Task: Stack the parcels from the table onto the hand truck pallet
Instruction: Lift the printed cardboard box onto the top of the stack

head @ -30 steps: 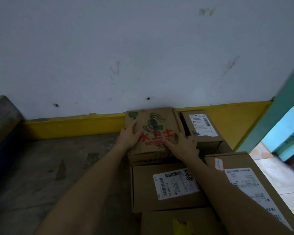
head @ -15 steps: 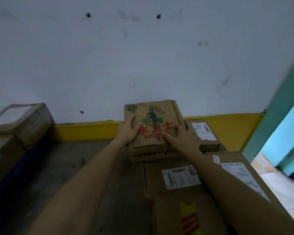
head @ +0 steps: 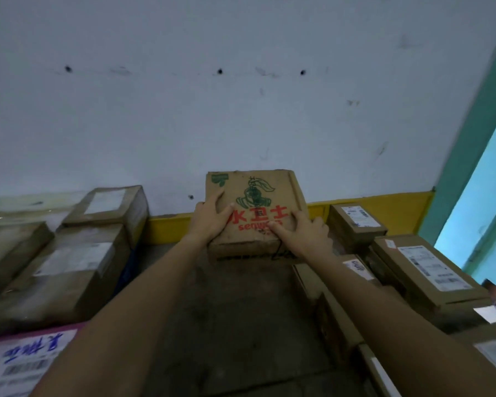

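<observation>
A brown cardboard parcel (head: 255, 202) with a green figure and red lettering is held up in front of me, near the white wall. My left hand (head: 211, 217) grips its left side, and my right hand (head: 305, 233) grips its right front corner. Both arms reach forward from the bottom of the view. Under the parcel I see bare dark floor (head: 235, 305). Whether a pallet or hand truck is in view, I cannot tell.
Several taped parcels (head: 69, 262) are stacked at the left. A pink parcel with a handwritten label (head: 20, 362) lies at the bottom left. Flat labelled boxes (head: 424, 267) lie at the right. A yellow skirting (head: 384, 207) runs along the wall; a teal door frame (head: 467, 150) stands right.
The printed parcel has been lifted off the stack at the right and carried leftward in both hands. The stack of parcels at the left has come into view.
</observation>
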